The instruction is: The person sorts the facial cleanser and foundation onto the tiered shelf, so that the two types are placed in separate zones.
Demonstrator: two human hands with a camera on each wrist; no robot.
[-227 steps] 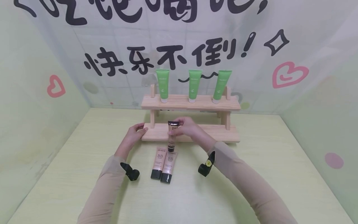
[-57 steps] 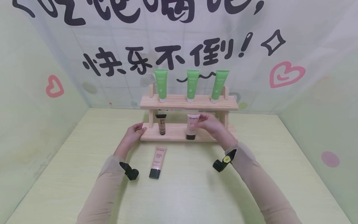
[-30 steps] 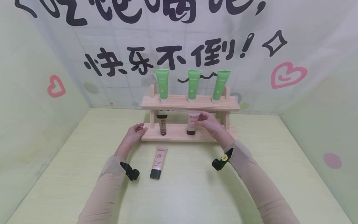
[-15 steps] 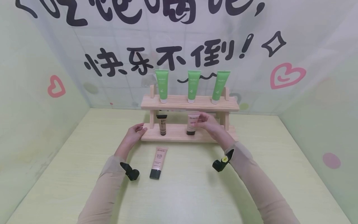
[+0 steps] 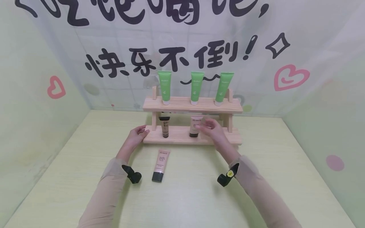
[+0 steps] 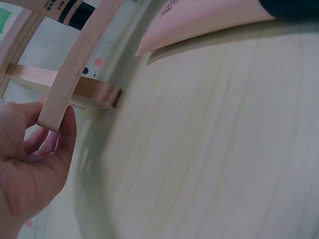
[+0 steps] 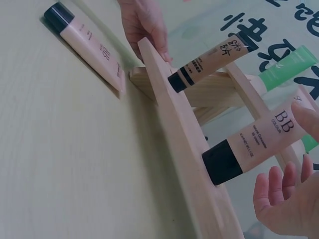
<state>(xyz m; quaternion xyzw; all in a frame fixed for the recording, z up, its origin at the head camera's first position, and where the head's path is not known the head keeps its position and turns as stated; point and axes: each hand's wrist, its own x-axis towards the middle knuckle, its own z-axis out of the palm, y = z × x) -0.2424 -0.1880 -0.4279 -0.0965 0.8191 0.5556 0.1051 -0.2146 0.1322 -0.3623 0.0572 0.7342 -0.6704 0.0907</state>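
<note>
My left hand [image 5: 137, 136] pinches the left end of the lower board of a two-tier wooden display shelf [image 5: 179, 139]; in the left wrist view thumb and fingers close on the board end [image 6: 54, 117]. A pink BB cream tube [image 5: 194, 128] stands on its black cap on the lower board. Beside it is my right hand [image 5: 215, 131], its fingers loosely spread; in the right wrist view the thumb lies against or very near the tube's upper edge [image 7: 294, 117]. A slim tan tube with a black cap [image 5: 165, 128] stands upright toward the left of that board.
On the upper board stand three green tubes [image 5: 165, 87], caps down, the right one leaning. Another pink BB cream tube [image 5: 161, 164] lies on the pale table [image 5: 182, 196] before the shelf. A printed backdrop [image 5: 119, 88] rises behind.
The slim tube went from my right hand onto the lower board, and one pink tube from table to board. Just now my right fingers loosened from that tube. My left hand stayed put.
</note>
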